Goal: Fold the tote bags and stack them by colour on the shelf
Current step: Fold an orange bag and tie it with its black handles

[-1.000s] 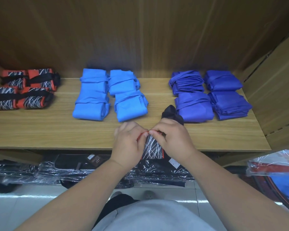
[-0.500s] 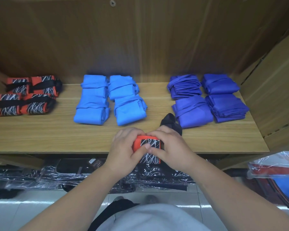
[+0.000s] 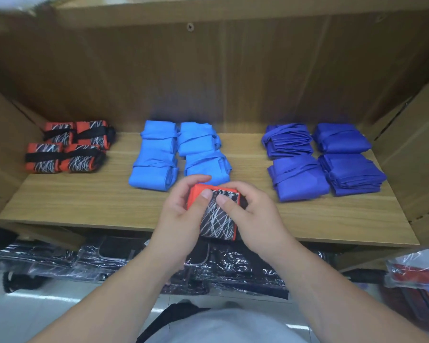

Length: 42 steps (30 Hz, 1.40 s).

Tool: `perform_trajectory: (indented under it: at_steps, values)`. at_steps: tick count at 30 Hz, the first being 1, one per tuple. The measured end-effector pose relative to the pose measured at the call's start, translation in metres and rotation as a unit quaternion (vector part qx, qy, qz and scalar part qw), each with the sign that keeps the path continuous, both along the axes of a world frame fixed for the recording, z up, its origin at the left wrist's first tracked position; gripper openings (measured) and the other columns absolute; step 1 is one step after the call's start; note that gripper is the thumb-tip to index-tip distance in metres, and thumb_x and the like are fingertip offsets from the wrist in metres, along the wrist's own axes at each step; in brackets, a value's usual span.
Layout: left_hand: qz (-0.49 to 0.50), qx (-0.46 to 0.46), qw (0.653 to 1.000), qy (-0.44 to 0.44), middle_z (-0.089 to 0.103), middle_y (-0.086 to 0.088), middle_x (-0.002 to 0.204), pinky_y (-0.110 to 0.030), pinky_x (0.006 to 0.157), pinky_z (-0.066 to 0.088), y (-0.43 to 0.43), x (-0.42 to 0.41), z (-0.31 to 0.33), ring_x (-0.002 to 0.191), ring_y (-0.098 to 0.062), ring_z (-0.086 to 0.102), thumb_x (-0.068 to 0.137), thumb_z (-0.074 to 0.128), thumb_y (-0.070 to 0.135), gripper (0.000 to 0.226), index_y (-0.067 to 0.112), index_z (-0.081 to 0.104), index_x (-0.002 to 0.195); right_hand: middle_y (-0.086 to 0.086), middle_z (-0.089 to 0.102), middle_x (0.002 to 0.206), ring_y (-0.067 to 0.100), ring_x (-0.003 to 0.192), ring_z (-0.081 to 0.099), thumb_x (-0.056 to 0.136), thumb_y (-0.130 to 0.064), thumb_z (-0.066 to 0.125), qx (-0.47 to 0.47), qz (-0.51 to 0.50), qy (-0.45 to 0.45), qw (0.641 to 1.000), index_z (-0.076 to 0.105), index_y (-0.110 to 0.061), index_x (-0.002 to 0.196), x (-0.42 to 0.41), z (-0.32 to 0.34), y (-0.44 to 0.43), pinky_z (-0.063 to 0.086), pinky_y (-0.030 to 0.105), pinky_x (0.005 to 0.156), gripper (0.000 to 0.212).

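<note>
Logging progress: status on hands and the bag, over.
Left hand and right hand grip red bag at shelf front. Red stack far left. Nothing in between.

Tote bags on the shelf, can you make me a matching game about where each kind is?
1. light blue bags
2. dark blue bags
3. orange patterned pile
4. single orange patterned bag

A. left end of the shelf
B. held by left hand and right hand
C. right end
D. middle

Pairs: 1-D, 2-C, 3-A, 4-B
</note>
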<state>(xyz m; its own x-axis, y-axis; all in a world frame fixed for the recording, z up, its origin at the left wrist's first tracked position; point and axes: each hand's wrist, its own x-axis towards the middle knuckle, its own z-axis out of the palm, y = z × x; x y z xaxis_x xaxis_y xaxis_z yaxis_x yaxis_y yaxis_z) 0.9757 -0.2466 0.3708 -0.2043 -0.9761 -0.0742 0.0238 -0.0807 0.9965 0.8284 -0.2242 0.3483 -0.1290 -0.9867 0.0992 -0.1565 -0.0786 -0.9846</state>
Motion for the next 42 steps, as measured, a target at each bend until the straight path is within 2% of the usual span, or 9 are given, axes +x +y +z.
perform_trajectory:
  at_steps: [3, 10, 13, 16, 21, 31, 35, 39, 42]
  values:
    - [-0.014, 0.033, 0.999, -0.035, 0.066, 0.01, 0.088, -0.03, 0.043, 0.049, 0.005, 0.001, 0.009, 0.067, -0.008, 0.059, 0.099, 0.06, 0.022, 0.019, 0.041, 0.066, 0.1, -0.005, 0.073, 0.098, 0.016, 0.095, 0.067, 0.089, -0.037, 0.064, 0.008, -0.022, -0.008, 1.0, 0.072, -0.035, 0.098, 0.006, 0.006, -0.002, 0.052, 0.047, 0.09, 0.013]
    - [0.033, 0.006, 0.998, -0.048, 0.064, 0.007, 0.072, -0.025, 0.039, 0.041, -0.01, 0.012, 0.028, 0.055, -0.02, 0.053, 0.098, 0.061, 0.015, 0.016, 0.031, 0.065, 0.097, -0.007, 0.068, 0.082, 0.01, 0.083, 0.065, 0.063, -0.062, 0.078, 0.042, 0.082, 0.071, 0.993, 0.063, -0.043, 0.122, -0.021, 0.018, -0.001, 0.049, 0.023, 0.083, 0.063]
    - [0.075, 0.011, 0.996, -0.043, 0.065, 0.009, 0.069, -0.021, 0.036, 0.039, -0.019, 0.023, 0.035, 0.048, -0.011, 0.055, 0.098, 0.062, 0.013, 0.015, 0.028, 0.065, 0.097, -0.01, 0.066, 0.088, 0.005, 0.088, 0.062, 0.06, -0.057, 0.086, 0.041, 0.099, 0.199, 0.974, 0.065, -0.063, 0.097, -0.041, 0.021, 0.0, 0.049, 0.026, 0.082, 0.042]
    - [0.089, 0.011, 0.995, -0.04, 0.065, 0.008, 0.069, -0.02, 0.034, 0.036, -0.024, 0.028, 0.039, 0.046, -0.008, 0.053, 0.097, 0.063, 0.012, 0.019, 0.031, 0.066, 0.094, -0.008, 0.067, 0.08, 0.007, 0.079, 0.061, 0.079, -0.031, 0.086, 0.035, 0.122, 0.189, 0.974, 0.07, -0.047, 0.078, -0.049, 0.025, 0.002, 0.048, 0.03, 0.073, 0.023]
    - [0.085, 0.002, 0.994, -0.072, 0.063, 0.001, 0.073, -0.022, 0.036, 0.033, -0.028, 0.031, 0.037, 0.049, -0.012, 0.049, 0.094, 0.067, 0.013, 0.02, 0.033, 0.069, 0.093, -0.004, 0.061, 0.081, 0.013, 0.077, 0.058, 0.081, -0.03, 0.078, -0.009, 0.106, 0.172, 0.979, 0.069, -0.02, 0.078, -0.055, 0.03, 0.001, 0.045, 0.029, 0.071, 0.014]
    - [0.08, -0.046, 0.98, -0.174, 0.061, 0.008, 0.078, -0.018, 0.048, 0.044, -0.038, 0.037, 0.013, 0.052, -0.001, 0.052, 0.089, 0.074, 0.009, 0.022, 0.03, 0.068, 0.094, 0.005, 0.057, 0.05, 0.017, 0.046, 0.053, 0.055, -0.018, 0.085, 0.057, 0.166, -0.255, 0.951, 0.065, -0.019, 0.069, -0.058, 0.05, 0.005, 0.052, 0.026, 0.06, 0.024]
    - [0.153, -0.009, 0.984, -0.094, 0.071, -0.006, 0.096, -0.034, 0.066, 0.06, -0.053, 0.039, 0.019, 0.076, -0.016, 0.066, 0.09, 0.073, 0.01, 0.019, 0.028, 0.07, 0.095, 0.004, 0.063, 0.059, 0.016, 0.047, 0.06, 0.069, -0.018, 0.087, 0.131, 0.288, -0.049, 0.947, 0.063, -0.021, 0.079, -0.05, 0.077, 0.012, 0.05, 0.027, 0.046, 0.026]
    - [0.214, -0.051, 0.975, -0.011, 0.069, -0.005, 0.094, -0.027, 0.049, 0.052, -0.064, 0.037, 0.059, 0.071, -0.017, 0.065, 0.094, 0.068, 0.007, 0.019, 0.025, 0.068, 0.1, 0.002, 0.059, 0.073, 0.012, 0.062, 0.056, 0.078, -0.072, 0.067, 0.119, 0.272, 0.364, 0.883, 0.048, -0.022, 0.085, -0.038, 0.091, 0.012, 0.044, 0.036, 0.057, 0.054]
    - [0.204, -0.059, 0.976, 0.054, 0.066, -0.001, 0.083, -0.023, 0.04, 0.047, -0.053, 0.025, 0.086, 0.058, -0.012, 0.062, 0.096, 0.063, 0.006, 0.017, 0.021, 0.065, 0.104, -0.005, 0.051, 0.071, 0.012, 0.063, 0.049, 0.061, -0.098, 0.034, 0.122, 0.242, 0.429, 0.862, 0.046, -0.021, 0.083, -0.034, 0.087, 0.007, 0.035, 0.03, 0.056, 0.081]
